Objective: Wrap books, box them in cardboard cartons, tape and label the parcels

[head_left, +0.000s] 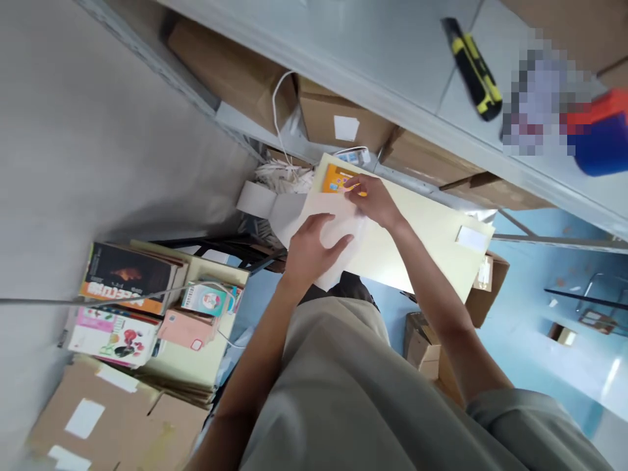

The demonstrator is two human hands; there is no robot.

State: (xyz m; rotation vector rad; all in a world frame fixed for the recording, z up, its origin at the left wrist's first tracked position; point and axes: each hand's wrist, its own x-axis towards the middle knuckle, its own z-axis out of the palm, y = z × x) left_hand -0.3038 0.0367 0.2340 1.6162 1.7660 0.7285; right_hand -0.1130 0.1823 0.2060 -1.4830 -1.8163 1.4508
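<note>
A pale sheet, perhaps paper or thin foam, lies partly over an orange printed item on a cream board. My left hand rests on the sheet's near part, thumb spread away from the fingers. At the sheet's upper right edge, my right hand has its thumb and fingertips pinched together in front of the orange item. The pinch seems to take the sheet's edge. A strip of the same pale material trails off to the left.
A shelf overhangs the board, bearing a yellow-black box cutter and a red-blue object. Cardboard boxes stand beneath it. Books are stacked at left above a carton. A thin cable crosses the books.
</note>
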